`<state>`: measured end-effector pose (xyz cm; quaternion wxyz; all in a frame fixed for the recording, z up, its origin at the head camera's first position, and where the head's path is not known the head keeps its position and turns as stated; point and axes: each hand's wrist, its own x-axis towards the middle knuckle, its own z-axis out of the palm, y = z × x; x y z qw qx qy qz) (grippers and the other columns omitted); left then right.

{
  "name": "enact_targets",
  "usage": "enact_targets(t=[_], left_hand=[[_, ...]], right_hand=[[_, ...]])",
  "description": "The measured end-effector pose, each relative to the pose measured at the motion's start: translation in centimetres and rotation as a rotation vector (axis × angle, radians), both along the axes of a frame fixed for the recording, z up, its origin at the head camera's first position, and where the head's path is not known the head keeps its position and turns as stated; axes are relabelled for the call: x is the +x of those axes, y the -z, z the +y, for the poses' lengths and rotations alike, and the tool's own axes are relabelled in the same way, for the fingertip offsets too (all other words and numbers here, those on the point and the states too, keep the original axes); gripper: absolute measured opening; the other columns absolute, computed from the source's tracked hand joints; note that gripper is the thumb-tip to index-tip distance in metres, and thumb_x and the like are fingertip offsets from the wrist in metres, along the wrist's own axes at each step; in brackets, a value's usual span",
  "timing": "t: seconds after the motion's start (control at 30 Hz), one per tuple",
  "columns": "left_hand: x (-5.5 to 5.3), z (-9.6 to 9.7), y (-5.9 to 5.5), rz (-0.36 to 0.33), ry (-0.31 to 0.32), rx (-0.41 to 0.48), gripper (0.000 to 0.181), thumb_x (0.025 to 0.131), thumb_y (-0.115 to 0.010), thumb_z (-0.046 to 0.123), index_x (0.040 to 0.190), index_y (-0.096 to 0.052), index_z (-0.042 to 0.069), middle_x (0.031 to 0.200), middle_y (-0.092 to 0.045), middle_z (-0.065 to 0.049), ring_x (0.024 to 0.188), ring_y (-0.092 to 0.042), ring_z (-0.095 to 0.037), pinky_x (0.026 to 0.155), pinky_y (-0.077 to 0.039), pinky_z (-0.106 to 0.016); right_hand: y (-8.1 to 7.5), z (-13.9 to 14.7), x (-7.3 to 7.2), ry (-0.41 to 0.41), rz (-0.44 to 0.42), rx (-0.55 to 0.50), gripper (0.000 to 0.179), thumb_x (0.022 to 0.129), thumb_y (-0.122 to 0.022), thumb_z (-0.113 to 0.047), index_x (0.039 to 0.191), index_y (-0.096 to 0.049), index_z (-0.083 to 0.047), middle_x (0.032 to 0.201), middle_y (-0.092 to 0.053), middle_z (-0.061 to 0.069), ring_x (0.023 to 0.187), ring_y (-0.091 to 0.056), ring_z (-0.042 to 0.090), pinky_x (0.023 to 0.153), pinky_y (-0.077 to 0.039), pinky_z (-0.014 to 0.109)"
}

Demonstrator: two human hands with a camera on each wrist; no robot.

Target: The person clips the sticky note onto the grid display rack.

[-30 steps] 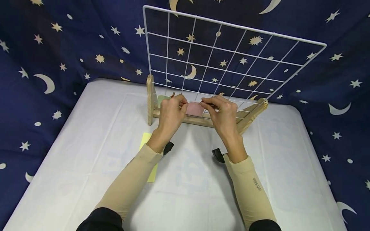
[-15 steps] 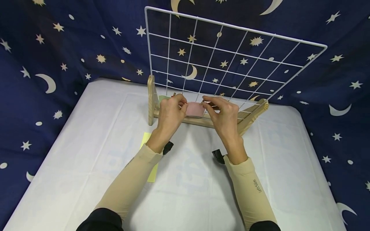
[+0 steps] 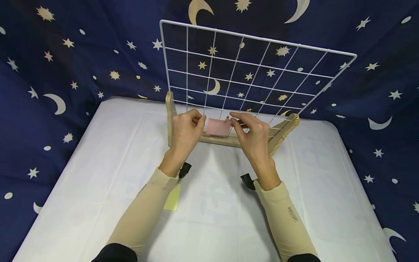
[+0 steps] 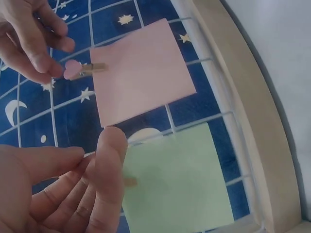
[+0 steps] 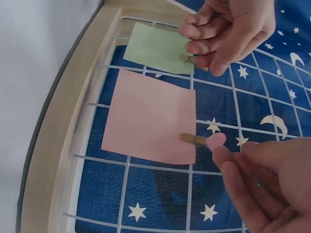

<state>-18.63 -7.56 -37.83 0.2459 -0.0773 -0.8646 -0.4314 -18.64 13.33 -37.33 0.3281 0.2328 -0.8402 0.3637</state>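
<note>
Yellow paper (image 3: 172, 200): lay nearest, left, partly under left sleeve (image 3: 140, 211).
Right hand (image 3: 255, 136): fingertips slightly parted at heart clip (image 5: 194, 139); contact we couldn't tell.
Left hand (image 3: 186, 129): we saw fingers loosely curled beside green note (image 4: 175, 179).
Pink note (image 3: 218, 127): hung clipped on wire grid (image 3: 243, 35), between hands.

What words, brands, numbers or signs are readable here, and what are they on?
"Let's Slim", as best the small print reads: on the right sleeve.
Left sleeve: small marking, too slanted and blurred to read.
Cloth: faint marks, unreadable.
Pink note and green note: no writing visible.
</note>
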Motion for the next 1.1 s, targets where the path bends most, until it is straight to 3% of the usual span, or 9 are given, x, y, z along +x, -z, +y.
enact_targets(t=[0.33,0.43,0.53,0.7,0.93,1.1], left_hand=[[1.1,-1.1,1.6,0.048,0.037,0.018,0.016,0.094,-0.076,0.013,0.081,-0.078,0.003,0.066,-0.072,-0.008,0.056,-0.067,-0.021,0.06,-0.054,-0.037],[1.6,-1.8,2.1,0.014,0.004,-0.02,0.019,0.094,-0.076,0.015,0.078,-0.078,0.005,0.059,-0.067,-0.006,0.051,-0.061,-0.022,0.058,-0.049,-0.039],[1.9,-2.7,2.4,-0.01,-0.042,-0.049,0.024,0.094,-0.077,0.017,0.074,-0.076,0.005,0.054,-0.061,-0.006,0.049,-0.056,-0.024,0.055,-0.044,-0.04],[2.1,-4.2,2.4,-0.037,-0.077,-0.076,0.025,0.094,-0.077,0.018,0.073,-0.075,0.005,0.054,-0.059,-0.006,0.052,-0.056,-0.026,0.055,-0.042,-0.04],[2.8,-6.7,3.4,-0.084,-0.126,-0.136,0.022,0.092,-0.079,0.017,0.073,-0.076,0.005,0.055,-0.058,-0.005,0.053,-0.052,-0.025,0.056,-0.036,-0.036],[4.4,-9.5,4.5,-0.097,-0.133,-0.186,0.023,0.093,-0.077,0.015,0.073,-0.076,0.002,0.053,-0.056,-0.005,0.051,-0.047,-0.022,0.055,-0.036,-0.035]], right_hand=[[1.0,1.8,2.2,0.069,-0.016,-0.005,0.013,0.099,-0.074,-0.01,0.104,-0.082,-0.002,0.089,-0.08,0.013,0.07,-0.077,0.026,0.066,-0.062,0.039],[1.9,3.0,3.0,0.099,-0.022,-0.011,0.013,0.098,-0.073,-0.009,0.104,-0.082,-0.002,0.085,-0.079,0.013,0.069,-0.076,0.026,0.065,-0.061,0.038],[2.4,4.1,3.6,0.145,-0.008,-0.063,0.014,0.096,-0.071,-0.003,0.103,-0.082,-0.003,0.086,-0.08,0.011,0.068,-0.076,0.026,0.064,-0.06,0.028],[1.9,5.4,3.8,0.185,0.005,-0.155,0.02,0.095,-0.066,0.003,0.104,-0.083,-0.005,0.087,-0.081,0.01,0.068,-0.077,0.028,0.068,-0.054,0.009],[1.0,6.9,4.2,0.194,0.003,-0.194,0.024,0.096,-0.064,0.004,0.104,-0.083,-0.006,0.087,-0.081,0.007,0.072,-0.075,0.024,0.072,-0.053,0.011],[2.5,8.2,5.3,0.228,-0.049,-0.17,0.013,0.097,-0.073,-0.006,0.104,-0.083,-0.005,0.096,-0.082,0.008,0.077,-0.076,0.026,0.073,-0.052,0.01]])
